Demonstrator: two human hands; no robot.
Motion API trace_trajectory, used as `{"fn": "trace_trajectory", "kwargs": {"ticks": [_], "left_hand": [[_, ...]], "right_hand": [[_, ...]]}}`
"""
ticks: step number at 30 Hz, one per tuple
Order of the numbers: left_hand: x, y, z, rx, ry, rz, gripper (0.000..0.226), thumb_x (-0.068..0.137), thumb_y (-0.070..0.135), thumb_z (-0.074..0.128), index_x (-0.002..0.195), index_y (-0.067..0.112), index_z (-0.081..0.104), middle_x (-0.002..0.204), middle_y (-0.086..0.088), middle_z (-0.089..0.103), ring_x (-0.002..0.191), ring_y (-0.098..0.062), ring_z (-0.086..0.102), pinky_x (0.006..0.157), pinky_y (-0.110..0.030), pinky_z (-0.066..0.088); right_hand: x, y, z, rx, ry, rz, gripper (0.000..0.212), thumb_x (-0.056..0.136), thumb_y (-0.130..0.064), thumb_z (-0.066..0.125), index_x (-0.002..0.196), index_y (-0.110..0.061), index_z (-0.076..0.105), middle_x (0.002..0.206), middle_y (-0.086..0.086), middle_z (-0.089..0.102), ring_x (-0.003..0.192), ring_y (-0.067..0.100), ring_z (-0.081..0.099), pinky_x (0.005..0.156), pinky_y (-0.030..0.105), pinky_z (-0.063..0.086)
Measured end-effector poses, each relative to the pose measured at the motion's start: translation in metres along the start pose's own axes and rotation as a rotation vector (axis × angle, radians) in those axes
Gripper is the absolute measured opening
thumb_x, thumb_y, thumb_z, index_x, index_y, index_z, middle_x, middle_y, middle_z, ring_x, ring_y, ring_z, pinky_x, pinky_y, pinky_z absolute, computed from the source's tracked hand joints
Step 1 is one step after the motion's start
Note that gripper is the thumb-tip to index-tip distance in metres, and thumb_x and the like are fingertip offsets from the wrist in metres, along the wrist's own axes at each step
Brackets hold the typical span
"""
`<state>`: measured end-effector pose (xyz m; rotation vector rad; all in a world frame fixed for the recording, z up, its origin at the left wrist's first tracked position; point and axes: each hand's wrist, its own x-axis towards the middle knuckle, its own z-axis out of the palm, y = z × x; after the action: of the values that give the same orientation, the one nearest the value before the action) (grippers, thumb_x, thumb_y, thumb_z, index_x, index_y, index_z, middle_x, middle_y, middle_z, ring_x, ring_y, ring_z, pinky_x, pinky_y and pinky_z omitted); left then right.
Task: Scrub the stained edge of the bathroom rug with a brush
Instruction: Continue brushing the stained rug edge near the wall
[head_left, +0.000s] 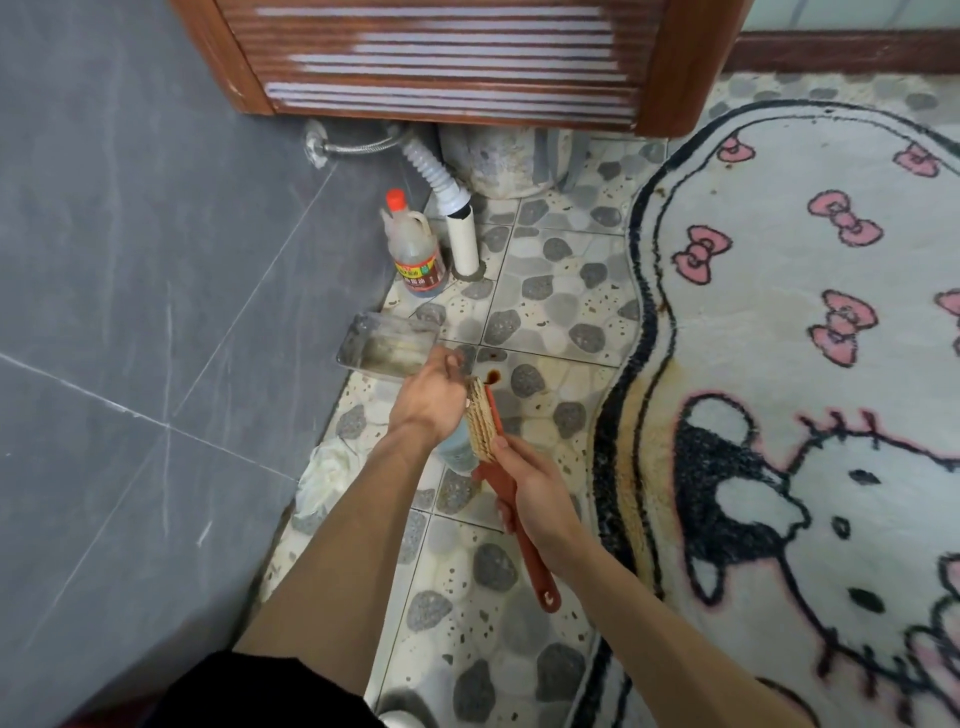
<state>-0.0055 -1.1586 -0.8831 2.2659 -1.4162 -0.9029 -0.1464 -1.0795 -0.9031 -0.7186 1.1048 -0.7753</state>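
Note:
My right hand (535, 493) grips the red handle of a scrub brush (482, 423), held above the floor with its pale bristles turned left. My left hand (431, 397) grips a small clear bottle (457, 449) tipped against the bristles; most of the bottle is hidden behind the hand. The white cartoon-cat bathroom rug (810, 364) with pink bows lies to the right. Its black-bordered left edge carries a yellow-brown stain (631, 447), just right of the brush.
A dark brown spill (492, 375) marks the pebble-pattern tile ahead of the brush. A clear plastic tray (387, 345), a red-capped bottle (415, 249) and a white drain pipe (462, 234) stand by the grey wall. A crumpled white cloth (324, 475) lies left. A wooden cabinet (447, 62) stands beyond.

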Motion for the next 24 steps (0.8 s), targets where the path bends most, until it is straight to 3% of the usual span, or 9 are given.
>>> {"fn": "trace_trajectory", "kwargs": {"ticks": [4,7,13,18,21,24], "left_hand": [[0.004,0.001,0.0,0.001,-0.04,0.0,0.033,0.108,0.035,0.023,0.128,0.024,0.046,0.124,-0.015,0.063,0.108,-0.035,0.056,0.095,-0.043,0.045],[0.005,0.002,-0.006,-0.022,-0.116,-0.004,0.038,0.109,0.036,0.024,0.136,0.018,0.043,0.129,-0.017,0.059,0.117,-0.037,0.054,0.096,-0.039,0.041],[0.004,-0.003,-0.006,0.06,-0.111,0.031,0.034,0.108,0.038,0.021,0.126,0.021,0.043,0.113,-0.016,0.062,0.109,-0.038,0.056,0.094,-0.046,0.045],[0.007,-0.001,-0.014,0.112,-0.187,0.053,0.035,0.109,0.038,0.021,0.132,0.02,0.04,0.119,-0.015,0.061,0.112,-0.033,0.054,0.086,-0.039,0.039],[0.005,-0.002,-0.009,0.109,-0.138,0.095,0.032,0.109,0.032,0.024,0.129,0.024,0.047,0.128,-0.006,0.063,0.112,-0.027,0.056,0.09,-0.035,0.041],[0.004,-0.007,-0.007,0.071,-0.083,0.093,0.026,0.108,0.031,0.024,0.121,0.029,0.047,0.121,-0.004,0.067,0.101,-0.025,0.06,0.088,-0.037,0.047]], "right_hand": [[-0.002,-0.006,-0.002,-0.006,-0.017,-0.002,0.023,0.105,-0.027,0.048,0.115,-0.017,0.067,0.083,0.012,0.067,0.041,0.015,0.04,0.035,0.021,0.033],[-0.002,-0.008,-0.003,0.006,0.004,0.011,0.022,0.105,-0.027,0.048,0.111,-0.019,0.068,0.084,0.013,0.067,0.04,0.015,0.039,0.035,0.022,0.032],[0.0,-0.004,-0.001,-0.014,-0.02,0.043,0.025,0.105,-0.03,0.049,0.116,-0.016,0.067,0.08,0.009,0.068,0.041,0.015,0.04,0.037,0.022,0.032],[0.007,-0.003,-0.009,-0.057,-0.032,0.093,0.026,0.104,-0.032,0.05,0.116,-0.017,0.067,0.079,0.005,0.07,0.043,0.016,0.04,0.037,0.022,0.032],[0.011,-0.001,-0.011,-0.061,-0.035,0.104,0.028,0.103,-0.034,0.051,0.117,-0.015,0.067,0.079,0.006,0.069,0.043,0.016,0.04,0.036,0.022,0.031],[0.013,0.0,-0.01,-0.061,-0.042,0.101,0.029,0.103,-0.034,0.052,0.119,-0.016,0.067,0.078,0.006,0.068,0.043,0.016,0.04,0.036,0.022,0.031]]}}
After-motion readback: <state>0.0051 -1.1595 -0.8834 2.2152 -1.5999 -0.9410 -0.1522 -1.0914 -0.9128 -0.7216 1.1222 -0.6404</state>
